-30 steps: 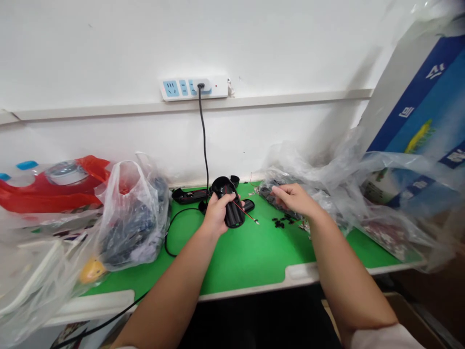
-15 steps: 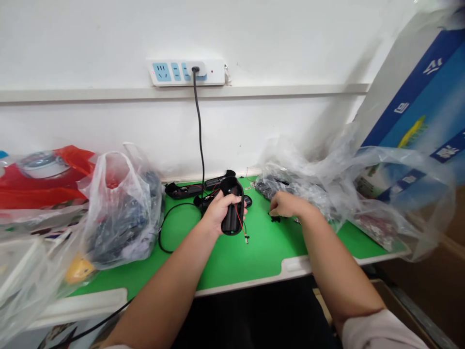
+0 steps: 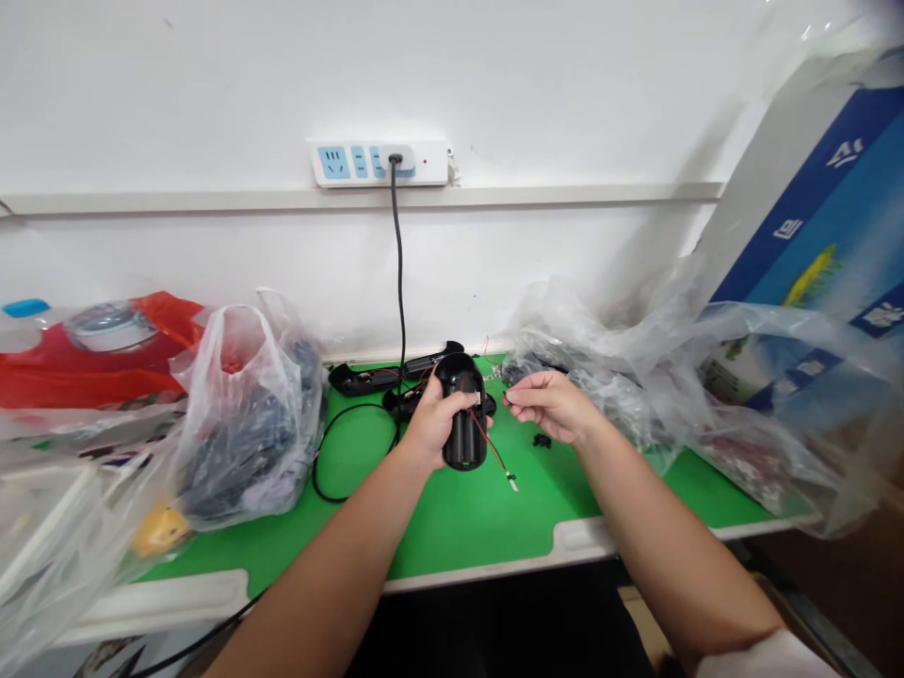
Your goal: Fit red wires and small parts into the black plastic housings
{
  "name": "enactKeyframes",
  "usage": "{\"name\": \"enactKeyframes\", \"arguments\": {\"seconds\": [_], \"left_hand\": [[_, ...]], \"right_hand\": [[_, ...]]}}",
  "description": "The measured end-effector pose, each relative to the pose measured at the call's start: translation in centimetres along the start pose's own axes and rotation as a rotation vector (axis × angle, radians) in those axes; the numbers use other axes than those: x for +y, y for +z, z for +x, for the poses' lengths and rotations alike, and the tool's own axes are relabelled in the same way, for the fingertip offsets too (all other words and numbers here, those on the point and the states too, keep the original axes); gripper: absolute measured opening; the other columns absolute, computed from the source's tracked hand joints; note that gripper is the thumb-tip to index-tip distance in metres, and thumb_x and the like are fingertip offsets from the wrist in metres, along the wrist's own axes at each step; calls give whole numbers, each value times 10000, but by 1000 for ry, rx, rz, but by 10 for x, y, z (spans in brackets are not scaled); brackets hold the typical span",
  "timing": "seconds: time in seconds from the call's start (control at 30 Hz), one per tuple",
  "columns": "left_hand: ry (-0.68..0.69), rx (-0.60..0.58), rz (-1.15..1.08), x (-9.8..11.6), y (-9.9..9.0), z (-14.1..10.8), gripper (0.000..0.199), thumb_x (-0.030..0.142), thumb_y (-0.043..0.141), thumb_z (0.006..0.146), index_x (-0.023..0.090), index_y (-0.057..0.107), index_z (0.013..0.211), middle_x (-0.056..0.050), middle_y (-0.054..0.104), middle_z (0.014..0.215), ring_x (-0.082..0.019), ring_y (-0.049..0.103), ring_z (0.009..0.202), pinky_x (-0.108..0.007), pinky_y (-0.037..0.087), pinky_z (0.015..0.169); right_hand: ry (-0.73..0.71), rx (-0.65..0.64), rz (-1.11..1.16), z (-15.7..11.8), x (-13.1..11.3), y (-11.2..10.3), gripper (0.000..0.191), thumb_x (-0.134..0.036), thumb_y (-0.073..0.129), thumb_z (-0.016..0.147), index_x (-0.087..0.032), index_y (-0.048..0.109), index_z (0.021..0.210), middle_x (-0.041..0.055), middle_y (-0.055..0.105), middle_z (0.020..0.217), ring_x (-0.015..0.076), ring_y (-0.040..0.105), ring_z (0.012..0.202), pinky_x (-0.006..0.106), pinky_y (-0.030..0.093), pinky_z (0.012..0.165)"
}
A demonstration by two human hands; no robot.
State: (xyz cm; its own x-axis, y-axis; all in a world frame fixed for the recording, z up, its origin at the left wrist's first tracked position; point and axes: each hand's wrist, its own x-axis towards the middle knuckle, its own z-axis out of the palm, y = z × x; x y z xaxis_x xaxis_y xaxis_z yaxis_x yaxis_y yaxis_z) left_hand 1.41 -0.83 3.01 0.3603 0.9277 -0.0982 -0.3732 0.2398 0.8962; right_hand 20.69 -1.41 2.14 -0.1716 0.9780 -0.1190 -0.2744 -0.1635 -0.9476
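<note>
My left hand [image 3: 436, 421] grips a black plastic housing [image 3: 464, 443], its thumb across the upper part. Red and black wires run out of the housing to a small connector [image 3: 511, 480] hanging at its lower right. Just right of the housing, my right hand [image 3: 547, 403] pinches a tiny dark piece [image 3: 506, 398] between thumb and fingertip; its exact shape is too small to tell. Below that hand a little pile of small black parts [image 3: 541, 440] lies on the green mat [image 3: 480, 527]. More black housings [image 3: 363, 379] with wires lie behind my left hand.
A black cable drops from the power strip [image 3: 432, 164] on the wall and loops on the mat. Filled plastic bags [image 3: 240, 424] stand at left. Clear bags [image 3: 621, 377] and a large blue-and-white package [image 3: 798, 245] are at right.
My right hand has risen from the small black parts and moved left towards the housing, with a tiny piece between its fingers. The housing is turned slightly, and the camera view has shifted.
</note>
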Motion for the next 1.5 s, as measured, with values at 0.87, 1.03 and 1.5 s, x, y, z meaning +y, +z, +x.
{"name": "enactKeyframes", "arguments": {"seconds": [0.87, 1.03, 1.5], "left_hand": [[366, 121, 175, -14, 3, 4, 598, 103, 695, 621, 283, 520, 1164, 0, 592, 1045, -154, 574, 881, -259, 473, 797], [392, 107, 208, -15, 4, 4, 602, 97, 688, 627, 282, 512, 1173, -2, 593, 1028, -163, 566, 898, -261, 461, 803], [478, 111, 328, -15, 0, 6, 546, 121, 660, 645, 261, 491, 1145, -22, 576, 993, -173, 568, 854, -296, 460, 817]], "right_hand": [[31, -15, 272, 1, 20, 24, 216, -171, 805, 609, -133, 701, 794, 20, 684, 609, 97, 652, 526, 153, 568, 534], [-10, -4, 214, 0, 20, 25, 218, -197, 811, 601, -127, 704, 778, 20, 670, 575, 87, 625, 482, 141, 547, 481], [-130, 7, -74, -2, 26, 33, 249, -361, 747, 672, -147, 693, 787, -16, 577, 557, 71, 491, 470, 204, 418, 460]]}}
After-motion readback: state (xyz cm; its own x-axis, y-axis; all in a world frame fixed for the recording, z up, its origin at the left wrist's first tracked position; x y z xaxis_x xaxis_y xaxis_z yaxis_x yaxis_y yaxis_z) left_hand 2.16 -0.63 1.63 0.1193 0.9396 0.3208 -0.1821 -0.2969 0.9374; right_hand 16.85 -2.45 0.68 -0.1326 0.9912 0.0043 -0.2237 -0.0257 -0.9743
